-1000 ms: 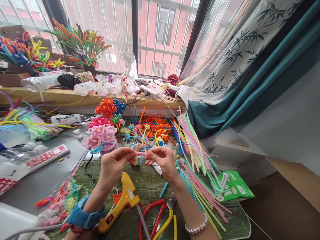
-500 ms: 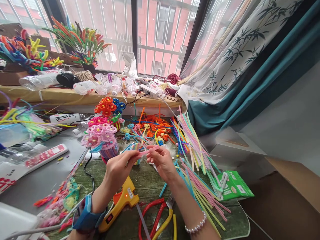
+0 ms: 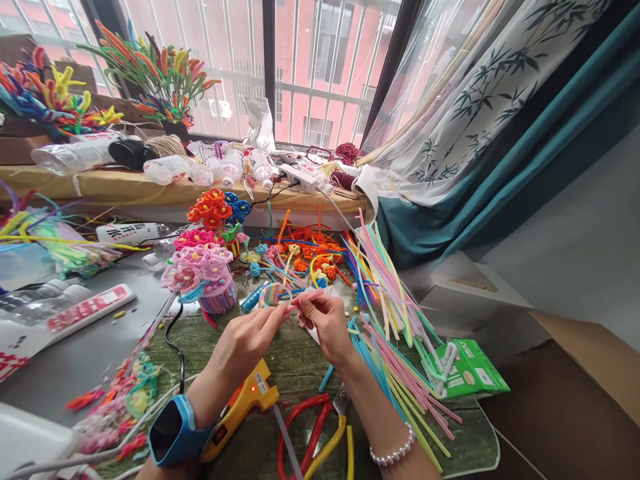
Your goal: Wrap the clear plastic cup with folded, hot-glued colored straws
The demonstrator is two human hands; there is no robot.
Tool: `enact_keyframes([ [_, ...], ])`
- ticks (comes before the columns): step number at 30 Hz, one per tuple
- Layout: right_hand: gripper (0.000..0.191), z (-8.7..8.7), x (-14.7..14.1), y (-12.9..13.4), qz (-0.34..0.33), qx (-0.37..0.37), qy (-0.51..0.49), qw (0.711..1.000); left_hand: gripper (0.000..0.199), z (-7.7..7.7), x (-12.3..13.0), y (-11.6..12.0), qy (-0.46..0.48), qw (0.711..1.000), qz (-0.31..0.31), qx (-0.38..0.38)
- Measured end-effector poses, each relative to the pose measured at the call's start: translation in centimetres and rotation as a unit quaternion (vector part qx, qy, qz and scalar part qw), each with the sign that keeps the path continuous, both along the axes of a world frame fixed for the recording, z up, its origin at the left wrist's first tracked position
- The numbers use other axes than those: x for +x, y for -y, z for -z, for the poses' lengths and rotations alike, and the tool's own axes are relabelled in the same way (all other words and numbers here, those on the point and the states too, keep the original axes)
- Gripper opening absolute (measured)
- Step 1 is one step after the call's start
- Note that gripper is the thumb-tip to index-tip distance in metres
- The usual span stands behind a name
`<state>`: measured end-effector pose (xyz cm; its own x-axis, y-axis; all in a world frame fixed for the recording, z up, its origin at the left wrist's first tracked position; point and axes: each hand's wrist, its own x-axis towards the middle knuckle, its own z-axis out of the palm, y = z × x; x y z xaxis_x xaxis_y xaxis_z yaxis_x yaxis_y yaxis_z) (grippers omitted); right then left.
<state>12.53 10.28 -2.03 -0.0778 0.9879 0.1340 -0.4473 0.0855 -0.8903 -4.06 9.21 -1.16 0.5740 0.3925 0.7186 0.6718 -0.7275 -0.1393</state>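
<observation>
Between my fingertips, over the middle of the table, is a pink pipe cleaner (image 3: 311, 294). My left hand (image 3: 254, 333) pinches its near end, and my right hand (image 3: 324, 324) grips it close by, the two sets of fingertips almost touching. Most of the pipe cleaner is hidden by my fingers. Just beyond my hands sits a small pastel striped piece (image 3: 270, 295). Below my left wrist lies a yellow hot glue gun (image 3: 257, 389) with a lit orange light. Pliers or cutters with red and yellow handles (image 3: 327, 427) rest between my forearms.
Loose pipe cleaners (image 3: 395, 373) spread to the right, by a green packet (image 3: 470, 370). A pot of pink pipe-cleaner flowers (image 3: 200, 273) stands left of my hands. Orange pieces (image 3: 310, 247) lie behind. Plastic bottles (image 3: 167, 169) line the windowsill; a black cable (image 3: 173, 340) crosses the left.
My left hand has moved slightly right, and my fingertips are closer together. The left wrist has turned, showing the watch face. Less of the pink pipe cleaner shows between my hands.
</observation>
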Motion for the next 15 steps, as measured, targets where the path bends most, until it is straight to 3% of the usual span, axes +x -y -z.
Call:
enact_keyframes([
  [8,0.027,0.1,-0.1,-0.1,0.009,0.017,0.006,1.000,0.030,0.9,-0.2,0.1,-0.067,0.996,-0.024,0.062],
  [15,0.028,0.0,0.0,-0.1,0.020,0.025,0.020,0.999,0.032,2.1,-0.2,-0.2,-0.062,0.993,-0.036,0.095],
])
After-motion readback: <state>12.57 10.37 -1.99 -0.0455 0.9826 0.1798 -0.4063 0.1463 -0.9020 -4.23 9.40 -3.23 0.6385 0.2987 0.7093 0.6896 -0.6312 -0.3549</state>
